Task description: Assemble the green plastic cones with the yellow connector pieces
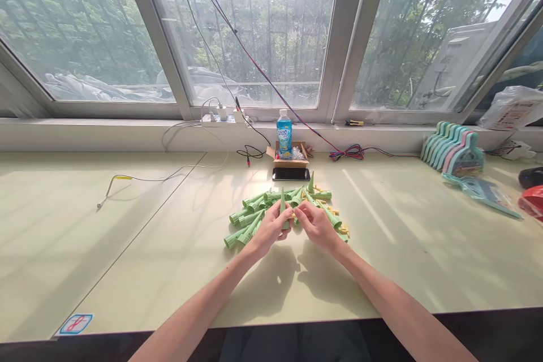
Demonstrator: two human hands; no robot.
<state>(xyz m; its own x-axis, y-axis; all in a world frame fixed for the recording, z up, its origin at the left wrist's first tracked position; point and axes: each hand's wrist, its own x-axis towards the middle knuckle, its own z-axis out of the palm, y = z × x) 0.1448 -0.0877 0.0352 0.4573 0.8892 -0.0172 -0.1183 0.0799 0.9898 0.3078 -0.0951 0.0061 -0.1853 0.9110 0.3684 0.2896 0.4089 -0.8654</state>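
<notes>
Cable: its yellow-banded lead [123, 177] lies over at my left, on the bench [169, 271].
Green cones: the pile [250, 218] spreads around and beyond both hands.
Left hand: I have the left hand [271, 227] clasping one cone, thumb at its side.
Held cone: the held cone [283, 203] sits in the left fingers, just beside the right fingertips; tip up in my view, wide end down, long axis nearly vertical there. I can't tell how far it leans away.
Right hand: the right hand [316, 226] has its fingertips drawn together by a small yellow piece [293, 216]; I can't tell whether they grip it.
Yellow pieces: several [344, 231] lie at the pile's right side.
</notes>
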